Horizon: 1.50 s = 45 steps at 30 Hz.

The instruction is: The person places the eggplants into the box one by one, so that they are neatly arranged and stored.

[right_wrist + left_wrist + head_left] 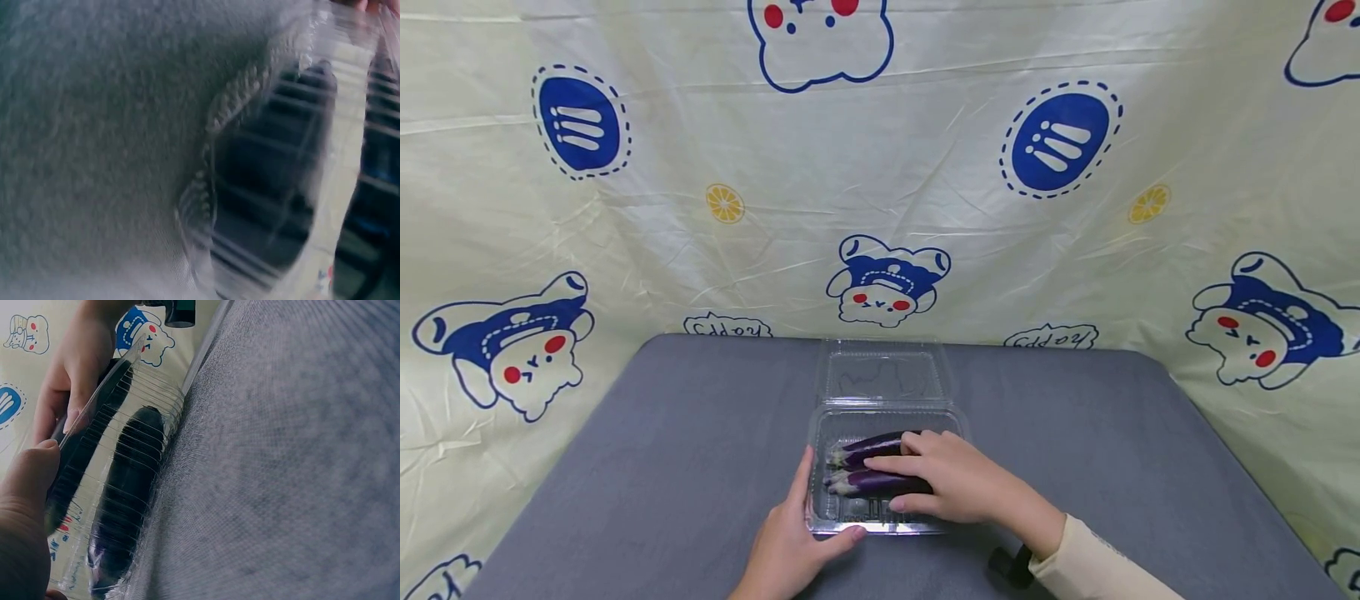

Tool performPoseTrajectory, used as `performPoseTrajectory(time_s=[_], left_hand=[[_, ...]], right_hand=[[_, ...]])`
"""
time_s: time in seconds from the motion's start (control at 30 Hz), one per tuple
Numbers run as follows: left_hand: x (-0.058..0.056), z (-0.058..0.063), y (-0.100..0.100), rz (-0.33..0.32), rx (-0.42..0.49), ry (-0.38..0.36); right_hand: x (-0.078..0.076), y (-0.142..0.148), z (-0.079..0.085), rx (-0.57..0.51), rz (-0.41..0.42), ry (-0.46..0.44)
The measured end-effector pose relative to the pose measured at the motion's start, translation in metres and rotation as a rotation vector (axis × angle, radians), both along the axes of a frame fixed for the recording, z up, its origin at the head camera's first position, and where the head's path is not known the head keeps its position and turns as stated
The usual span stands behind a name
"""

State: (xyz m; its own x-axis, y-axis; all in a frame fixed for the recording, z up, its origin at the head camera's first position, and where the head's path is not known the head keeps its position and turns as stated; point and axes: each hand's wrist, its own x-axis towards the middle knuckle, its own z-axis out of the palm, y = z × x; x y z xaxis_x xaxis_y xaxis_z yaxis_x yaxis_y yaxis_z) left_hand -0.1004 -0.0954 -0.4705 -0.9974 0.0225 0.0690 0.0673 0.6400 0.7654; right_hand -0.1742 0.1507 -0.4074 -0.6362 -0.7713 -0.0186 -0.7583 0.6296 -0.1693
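An open clear plastic clamshell box (814, 492) lies on the cloth, its lid folded back away from me. Two dark purple eggplants lie side by side across it, pale stem ends to the left. My right hand (962, 479) grips the nearer eggplant (880, 483), thumb on its near side and fingers over the top, some reaching towards the farther eggplant (868, 450). In the left wrist view, the gripped eggplant is higher than the eggplant (128, 487) on the ribbed bottom. My left hand (786, 533) holds the box's near left corner, thumb at the front rim.
The box's flat lid (880, 375) extends towards the table's far edge. Grey cloth (700, 450) covers the table. A pale printed curtain (925, 167) hangs behind and at both sides. A black device (1011, 567) shows beneath the right wrist.
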Motion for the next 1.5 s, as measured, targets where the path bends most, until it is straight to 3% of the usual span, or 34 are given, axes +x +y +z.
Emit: performPoseTrajectory(time_s=[0.43,0.8,1.13,1.5], left_hand=[[0.001,0.0,0.0,0.0,-0.017,0.001],[0.001,-0.002,0.0,0.001,-0.007,-0.015],[0.001,0.001,0.0,-0.002,0.01,-0.05],[0.001,0.0,0.0,0.015,-0.001,-0.034]], right_hand=[[0.0,-0.01,-0.01,0.037,0.089,0.058],[-0.006,-0.012,-0.015,0.031,0.139,0.009],[-0.008,-0.017,-0.014,0.048,0.14,0.01],[-0.011,-0.021,-0.017,0.1,0.137,0.039]])
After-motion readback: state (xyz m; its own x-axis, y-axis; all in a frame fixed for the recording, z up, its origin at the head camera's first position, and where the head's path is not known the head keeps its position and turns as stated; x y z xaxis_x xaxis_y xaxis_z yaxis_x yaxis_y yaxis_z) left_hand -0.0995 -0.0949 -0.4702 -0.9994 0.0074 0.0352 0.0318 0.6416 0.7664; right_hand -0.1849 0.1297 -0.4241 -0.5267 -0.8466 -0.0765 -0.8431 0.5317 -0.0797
